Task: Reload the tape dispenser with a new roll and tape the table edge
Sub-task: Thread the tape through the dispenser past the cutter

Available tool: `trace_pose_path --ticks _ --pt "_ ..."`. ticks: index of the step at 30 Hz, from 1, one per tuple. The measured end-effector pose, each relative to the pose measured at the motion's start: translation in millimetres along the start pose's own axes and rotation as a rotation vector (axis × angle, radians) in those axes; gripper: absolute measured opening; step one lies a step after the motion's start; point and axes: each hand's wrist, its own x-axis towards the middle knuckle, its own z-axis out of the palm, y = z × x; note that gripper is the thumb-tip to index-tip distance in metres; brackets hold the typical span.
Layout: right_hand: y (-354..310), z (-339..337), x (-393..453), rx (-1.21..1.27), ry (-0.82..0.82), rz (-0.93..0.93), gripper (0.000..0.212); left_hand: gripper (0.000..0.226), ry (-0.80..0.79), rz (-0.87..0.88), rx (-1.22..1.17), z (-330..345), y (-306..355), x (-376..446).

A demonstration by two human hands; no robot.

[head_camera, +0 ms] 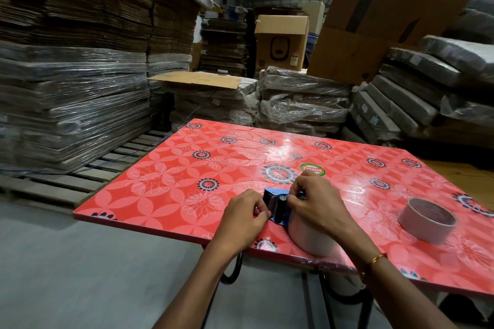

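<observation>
A blue tape dispenser (pixel 275 204) with a black roller lies near the front edge of the red flowered table (pixel 171 184). A pale tape roll (pixel 310 239) sits in the dispenser, mostly under my right hand. My left hand (pixel 244 218) pinches the dispenser's front end by the roller. My right hand (pixel 318 204) rests over the roll, its fingers gripping the dispenser at the roller. A nearly empty tape roll (pixel 426 219), mostly cardboard core, lies flat on the table to the right. The table's front edge (pixel 307 258) runs just below the dispenser.
Plastic-wrapped stacks of flattened cardboard (pixel 72 88) rise at the left on wooden pallets (pixel 88 168). More wrapped bundles (pixel 302 99) and big cartons (pixel 280 40) stand behind the table. A grey concrete floor (pixel 93 275) lies at the front left.
</observation>
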Motion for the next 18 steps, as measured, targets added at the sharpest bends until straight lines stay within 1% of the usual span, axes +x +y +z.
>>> trace_pose_path --ticks 6,10,13,18 --pt "0.3 1.1 -2.8 0.021 0.037 -0.032 0.014 0.014 0.086 0.001 0.065 5.7 1.8 -0.6" --pt "1.2 1.9 -3.6 0.006 0.042 -0.037 0.014 0.016 0.126 0.009 0.096 8.1 2.7 -3.2" --pt "0.0 2.5 -3.8 0.001 0.05 -0.036 0.014 0.015 0.123 0.034 0.109 7.6 2.2 -4.8" --pt "-1.5 4.3 -6.6 -0.026 0.087 -0.071 0.01 0.011 0.076 0.073 0.063 3.9 -2.6 -4.8"
